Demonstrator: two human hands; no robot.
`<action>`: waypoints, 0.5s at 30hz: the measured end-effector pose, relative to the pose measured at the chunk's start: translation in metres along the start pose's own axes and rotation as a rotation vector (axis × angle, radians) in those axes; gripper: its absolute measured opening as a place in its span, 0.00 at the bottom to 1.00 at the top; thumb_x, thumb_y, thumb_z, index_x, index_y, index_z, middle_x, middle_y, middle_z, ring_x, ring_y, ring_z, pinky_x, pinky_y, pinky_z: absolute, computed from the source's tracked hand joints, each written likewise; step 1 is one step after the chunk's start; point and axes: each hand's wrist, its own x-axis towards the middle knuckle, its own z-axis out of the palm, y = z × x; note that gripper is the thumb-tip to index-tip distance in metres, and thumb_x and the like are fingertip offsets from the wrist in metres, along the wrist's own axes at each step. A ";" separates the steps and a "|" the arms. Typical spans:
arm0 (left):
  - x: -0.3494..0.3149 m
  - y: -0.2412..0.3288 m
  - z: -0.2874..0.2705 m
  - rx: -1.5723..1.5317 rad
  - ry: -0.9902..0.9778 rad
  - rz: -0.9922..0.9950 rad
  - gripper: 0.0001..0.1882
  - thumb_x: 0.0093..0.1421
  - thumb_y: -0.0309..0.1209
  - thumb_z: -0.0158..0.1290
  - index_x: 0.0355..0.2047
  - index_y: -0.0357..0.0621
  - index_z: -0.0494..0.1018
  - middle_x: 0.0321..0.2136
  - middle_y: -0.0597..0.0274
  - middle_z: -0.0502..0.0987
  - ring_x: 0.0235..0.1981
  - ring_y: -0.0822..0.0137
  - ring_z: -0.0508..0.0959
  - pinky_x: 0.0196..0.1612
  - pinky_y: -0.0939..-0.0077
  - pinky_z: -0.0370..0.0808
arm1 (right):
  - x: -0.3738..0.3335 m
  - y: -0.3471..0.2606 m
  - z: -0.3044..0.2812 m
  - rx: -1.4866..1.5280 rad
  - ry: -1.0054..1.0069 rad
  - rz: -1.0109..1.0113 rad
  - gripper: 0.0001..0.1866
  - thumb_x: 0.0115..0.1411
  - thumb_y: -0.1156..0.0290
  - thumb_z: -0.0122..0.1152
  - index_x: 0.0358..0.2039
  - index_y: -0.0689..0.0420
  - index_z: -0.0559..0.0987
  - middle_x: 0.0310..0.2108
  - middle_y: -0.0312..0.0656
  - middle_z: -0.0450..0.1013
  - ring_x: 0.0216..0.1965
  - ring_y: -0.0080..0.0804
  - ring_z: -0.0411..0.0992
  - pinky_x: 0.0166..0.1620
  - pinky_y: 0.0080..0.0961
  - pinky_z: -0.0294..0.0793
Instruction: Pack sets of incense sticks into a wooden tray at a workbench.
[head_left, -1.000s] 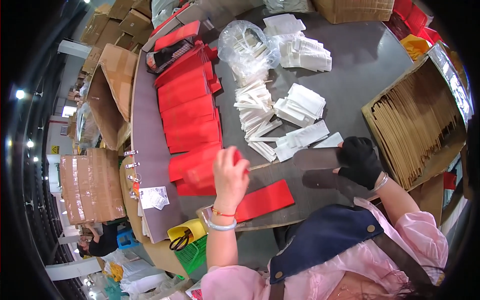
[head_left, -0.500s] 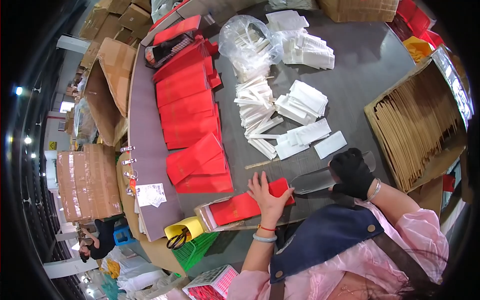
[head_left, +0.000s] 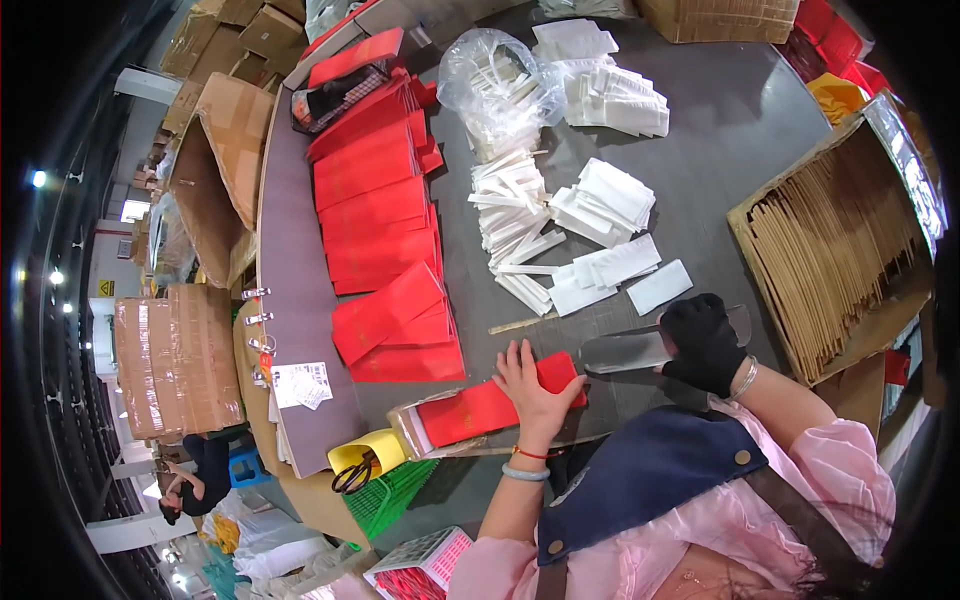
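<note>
My left hand (head_left: pixel 537 395) lies with fingers spread on a red envelope (head_left: pixel 462 414) near the front edge of the table. That envelope rests in or on a narrow cardboard box (head_left: pixel 410 431), whose left end shows. My right hand (head_left: pixel 704 340), in a black fingerless glove, is closed round a long, clear plastic piece (head_left: pixel 618 352), perhaps a sleeve or a curved sheet. One end of the plastic points toward my left hand, just right of the red envelope. Its other end sticks out past my glove. A flat white packet (head_left: pixel 660 287) lies just beyond my right hand.
Red envelopes (head_left: pixel 370 240) lie in overlapping stacks on the left. White paper strips (head_left: pixel 510 215) and white packets (head_left: pixel 605 205) cover the middle. A carton of brown cardboard pieces (head_left: pixel 840 250) stands right. A yellow holder with scissors (head_left: pixel 368 458) sits at the front left edge.
The clear plastic piece has turned slightly in my right hand and its surface catches more light. My left hand stays on the red envelope, almost unmoved.
</note>
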 end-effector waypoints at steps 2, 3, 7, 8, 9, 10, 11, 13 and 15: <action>0.001 -0.002 -0.001 -0.012 0.000 0.007 0.54 0.43 0.53 0.67 0.64 0.38 0.56 0.65 0.46 0.55 0.67 0.40 0.48 0.66 0.37 0.39 | -0.003 -0.001 -0.004 0.015 -0.040 -0.039 0.32 0.42 0.50 0.71 0.44 0.55 0.75 0.42 0.44 0.71 0.47 0.43 0.69 0.57 0.45 0.58; 0.001 -0.003 -0.002 -0.021 0.002 0.011 0.54 0.43 0.53 0.67 0.64 0.38 0.56 0.65 0.46 0.55 0.67 0.39 0.49 0.66 0.37 0.40 | -0.003 -0.004 -0.006 0.028 -0.051 -0.059 0.32 0.42 0.50 0.71 0.44 0.55 0.75 0.43 0.44 0.71 0.48 0.43 0.69 0.57 0.45 0.58; 0.001 -0.004 -0.004 -0.041 0.003 0.003 0.54 0.44 0.53 0.67 0.64 0.37 0.56 0.65 0.46 0.55 0.67 0.39 0.49 0.66 0.37 0.40 | -0.003 -0.005 0.002 0.059 0.016 -0.137 0.33 0.39 0.47 0.71 0.41 0.56 0.76 0.40 0.46 0.72 0.45 0.45 0.69 0.55 0.46 0.60; 0.002 -0.004 -0.005 -0.034 -0.003 0.004 0.54 0.44 0.53 0.67 0.64 0.37 0.56 0.65 0.46 0.55 0.67 0.39 0.49 0.66 0.37 0.40 | 0.000 -0.007 0.007 0.060 0.015 -0.140 0.33 0.39 0.47 0.71 0.41 0.56 0.76 0.40 0.46 0.72 0.45 0.45 0.69 0.55 0.46 0.60; 0.001 -0.004 -0.006 -0.026 -0.007 0.006 0.53 0.45 0.53 0.67 0.64 0.36 0.56 0.65 0.46 0.55 0.67 0.39 0.48 0.66 0.37 0.40 | 0.005 -0.013 0.012 0.046 -0.014 -0.163 0.33 0.40 0.48 0.71 0.42 0.56 0.76 0.40 0.45 0.72 0.45 0.43 0.70 0.55 0.45 0.60; 0.000 -0.003 -0.007 -0.027 -0.007 0.010 0.53 0.45 0.53 0.67 0.64 0.36 0.56 0.65 0.46 0.55 0.67 0.39 0.48 0.66 0.37 0.40 | 0.010 -0.021 0.017 0.029 -0.041 -0.180 0.32 0.41 0.49 0.71 0.43 0.56 0.76 0.40 0.43 0.72 0.45 0.42 0.70 0.56 0.44 0.60; 0.002 -0.003 -0.004 -0.028 -0.022 0.019 0.54 0.45 0.53 0.67 0.64 0.37 0.55 0.65 0.45 0.54 0.68 0.40 0.48 0.66 0.37 0.39 | 0.020 -0.031 0.026 0.043 -0.099 -0.188 0.32 0.42 0.48 0.70 0.43 0.56 0.76 0.40 0.44 0.72 0.45 0.42 0.70 0.55 0.45 0.61; 0.007 0.000 -0.001 -0.032 -0.037 0.048 0.54 0.46 0.52 0.67 0.65 0.37 0.54 0.66 0.45 0.54 0.68 0.40 0.47 0.66 0.37 0.38 | 0.036 -0.047 0.049 0.073 -0.173 -0.228 0.33 0.42 0.48 0.70 0.46 0.54 0.75 0.42 0.44 0.72 0.48 0.42 0.70 0.55 0.46 0.61; 0.015 0.000 -0.003 -0.060 -0.043 0.082 0.46 0.49 0.47 0.66 0.62 0.37 0.59 0.63 0.44 0.57 0.66 0.40 0.52 0.65 0.38 0.45 | 0.036 -0.039 0.051 0.128 -0.060 -0.253 0.34 0.42 0.48 0.70 0.48 0.53 0.75 0.43 0.43 0.72 0.49 0.42 0.70 0.55 0.46 0.61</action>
